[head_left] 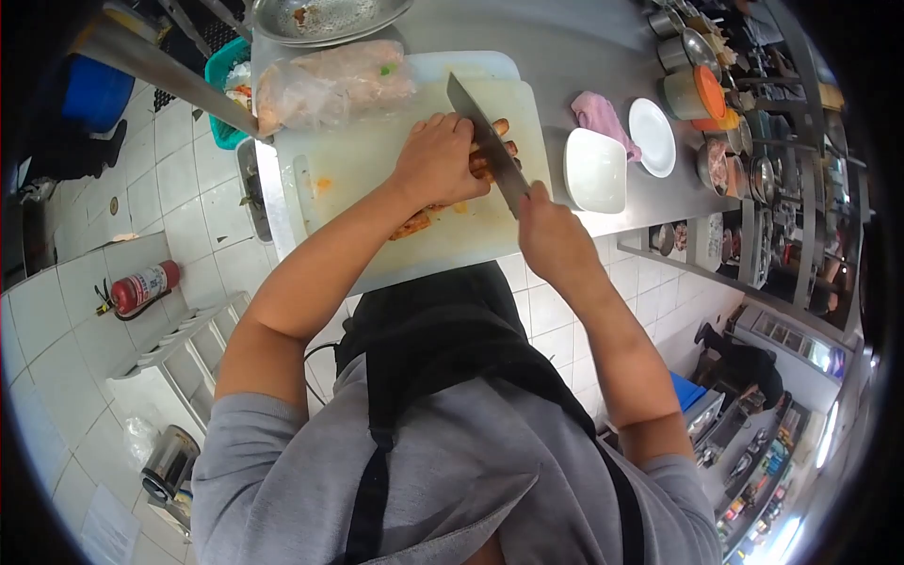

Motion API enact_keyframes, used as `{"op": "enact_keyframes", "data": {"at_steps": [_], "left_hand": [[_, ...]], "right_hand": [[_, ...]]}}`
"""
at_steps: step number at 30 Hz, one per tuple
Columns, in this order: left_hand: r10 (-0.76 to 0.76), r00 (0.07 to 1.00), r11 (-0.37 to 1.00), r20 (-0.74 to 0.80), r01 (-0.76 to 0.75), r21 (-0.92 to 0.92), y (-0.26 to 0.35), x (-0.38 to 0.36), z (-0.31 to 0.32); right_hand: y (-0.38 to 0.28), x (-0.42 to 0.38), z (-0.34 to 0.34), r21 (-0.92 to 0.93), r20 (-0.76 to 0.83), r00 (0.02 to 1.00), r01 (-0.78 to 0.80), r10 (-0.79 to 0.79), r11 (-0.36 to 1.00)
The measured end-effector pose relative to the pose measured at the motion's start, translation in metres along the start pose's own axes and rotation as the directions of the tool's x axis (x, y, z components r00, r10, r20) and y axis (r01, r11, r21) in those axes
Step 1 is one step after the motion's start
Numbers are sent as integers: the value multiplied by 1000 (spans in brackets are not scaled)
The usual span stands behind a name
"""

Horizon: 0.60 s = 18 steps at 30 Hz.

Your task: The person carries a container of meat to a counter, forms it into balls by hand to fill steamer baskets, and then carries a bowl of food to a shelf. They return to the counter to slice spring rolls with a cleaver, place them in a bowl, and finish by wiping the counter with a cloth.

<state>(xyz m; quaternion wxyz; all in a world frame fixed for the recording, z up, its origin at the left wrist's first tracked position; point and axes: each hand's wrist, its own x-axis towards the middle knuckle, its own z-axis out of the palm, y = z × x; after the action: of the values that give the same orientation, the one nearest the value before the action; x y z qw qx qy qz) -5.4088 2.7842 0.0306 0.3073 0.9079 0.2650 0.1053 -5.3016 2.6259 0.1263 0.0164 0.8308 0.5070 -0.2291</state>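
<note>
My left hand point(435, 160) presses down on a bunch of orange-brown sausages point(497, 151) lying on a white cutting board point(367, 169). In my right hand point(554, 231) is the handle of a large kitchen knife point(482, 132), whose blade crosses the sausages beside my left fingers. A few cut pieces point(411, 224) lie on the board near my left wrist.
A plastic bag of pale meat point(330, 83) rests at the board's far edge, below a metal bowl point(325, 17). A white square dish point(595, 171), round plate point(652, 137) and pink cloth point(599, 115) stand to the right. Containers point(695, 92) crowd the right end. A fire extinguisher point(141, 287) lies on the floor.
</note>
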Motion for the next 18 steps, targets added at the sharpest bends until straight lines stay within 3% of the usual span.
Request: {"op": "enact_keyframes", "data": {"at_steps": [3, 7, 12, 15, 17, 18], "left_hand": [[-39, 999, 999, -15, 40, 25, 3, -3, -3], [-77, 997, 997, 20, 77, 11, 6, -4, 4], [-58, 998, 996, -5, 59, 67, 3, 1, -3], [20, 991, 997, -135, -10, 75, -8, 1, -3], [-141, 949, 955, -281, 56, -291, -18, 5, -15], [-351, 903, 860, -246, 208, -466, -24, 3, -27]], "right_hand": [[-9, 5, -5, 9, 4, 1000, -25, 25, 1000], [1, -19, -25, -66, 130, 990, -43, 51, 997], [-2, 28, 30, 44, -57, 997, -50, 53, 998], [3, 36, 27, 119, -120, 993, 21, -6, 993], [11, 32, 30, 158, -145, 989, 33, -10, 987], [15, 30, 30, 179, -156, 987, 54, -25, 982]]}}
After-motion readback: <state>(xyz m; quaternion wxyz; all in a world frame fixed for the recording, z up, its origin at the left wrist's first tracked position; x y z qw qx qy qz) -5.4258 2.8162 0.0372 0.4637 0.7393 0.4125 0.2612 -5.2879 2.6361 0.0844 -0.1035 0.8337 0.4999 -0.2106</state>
